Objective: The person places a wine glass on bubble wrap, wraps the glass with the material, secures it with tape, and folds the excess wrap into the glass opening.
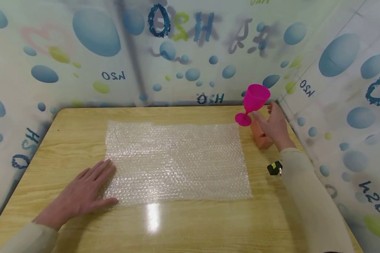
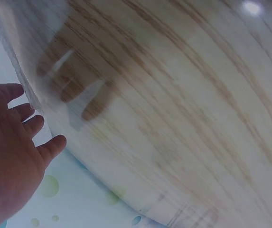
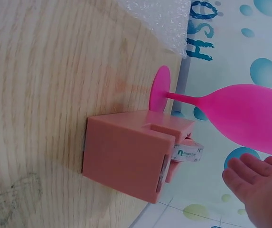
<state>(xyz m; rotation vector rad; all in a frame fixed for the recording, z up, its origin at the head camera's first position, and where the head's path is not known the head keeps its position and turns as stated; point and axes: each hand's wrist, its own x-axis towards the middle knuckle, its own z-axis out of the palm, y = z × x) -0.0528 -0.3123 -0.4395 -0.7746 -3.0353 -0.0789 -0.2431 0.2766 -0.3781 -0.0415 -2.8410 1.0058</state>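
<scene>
A sheet of bubble wrap (image 1: 177, 161) lies spread over the middle of the table. My left hand (image 1: 83, 191) rests at its left edge, fingers straight and thumb apart; the left wrist view shows the same hand (image 2: 14, 147) side-on. At the back right stands a bright pink plastic goblet (image 1: 256, 98), upright on its round foot. My right hand (image 1: 276, 126) reaches beside its bowl, fingers spread and loosely bent. In the right wrist view, the fingers of that hand (image 3: 264, 185) are close by the goblet (image 3: 249, 111), not wrapped round it.
A salmon tape dispenser (image 3: 126, 154) with a tape roll sits just in front of the goblet, under my right hand. Nearer my right sleeve lies a small black object (image 1: 274, 168) with a yellow mark. Patterned walls (image 1: 190, 63) border the wooden table (image 1: 190, 228) at the back and sides.
</scene>
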